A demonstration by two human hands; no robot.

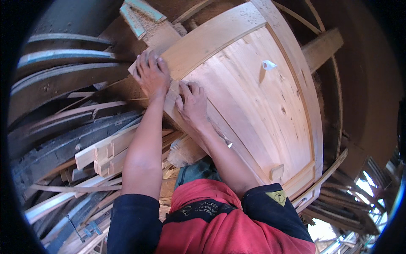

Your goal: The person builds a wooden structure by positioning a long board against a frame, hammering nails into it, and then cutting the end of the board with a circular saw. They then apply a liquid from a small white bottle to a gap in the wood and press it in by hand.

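A pale wooden panel door [258, 101] with a raised frame lies flat in front of me. My left hand [152, 76] is at the frame's near left corner, its fingers bent down over the wood. Just to the right, my right hand [193, 101] rests on the side rail by the inner corner of the panel, fingers curled. Whatever may be under those fingertips is hidden. A slim tool with a white tip [229, 144] lies beside my right forearm. On the panel are a small white plastic piece [268, 65] and a small wooden block [277, 172].
Curved boards [63, 76] are stacked on the left, with notched timber [101, 156] and offcuts below them. A support beam [323, 50] sticks out beyond the door's far right side. Sawdust-covered wood with pale green strips [146, 12] stands at the top. A clamp [89, 230] is at lower left.
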